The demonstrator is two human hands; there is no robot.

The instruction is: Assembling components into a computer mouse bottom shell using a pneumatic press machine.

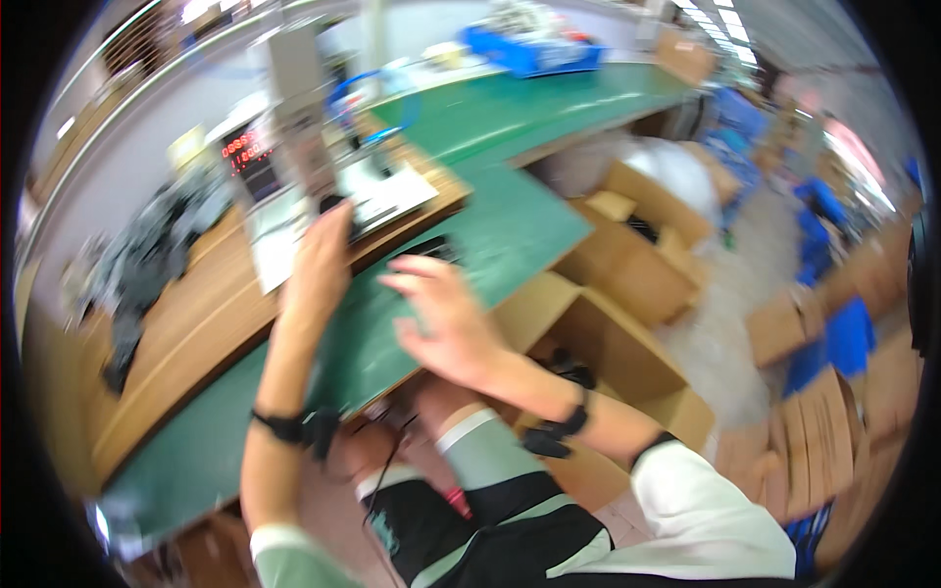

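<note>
My left hand [321,253] reaches to the front of a white bench machine [294,127], its fingers closed around a small black piece [343,208] under the machine's head. Blur and the fingers hide most of that piece, so its kind does not show. My right hand [443,318] hovers over the green table [524,230] with fingers apart and nothing in it. Just beyond its fingertips lies a flat black object [431,249], at the edge of the wooden board [186,338]. Beside the machine's column a display [247,157] glows with red digits.
Grey cloth-like material [162,250] is heaped on the board at left. Open cardboard boxes [613,363] stand by the table's right edge. A blue tray [534,51] full of parts sits at the far end. More cartons [818,431] and blue material line the floor at right.
</note>
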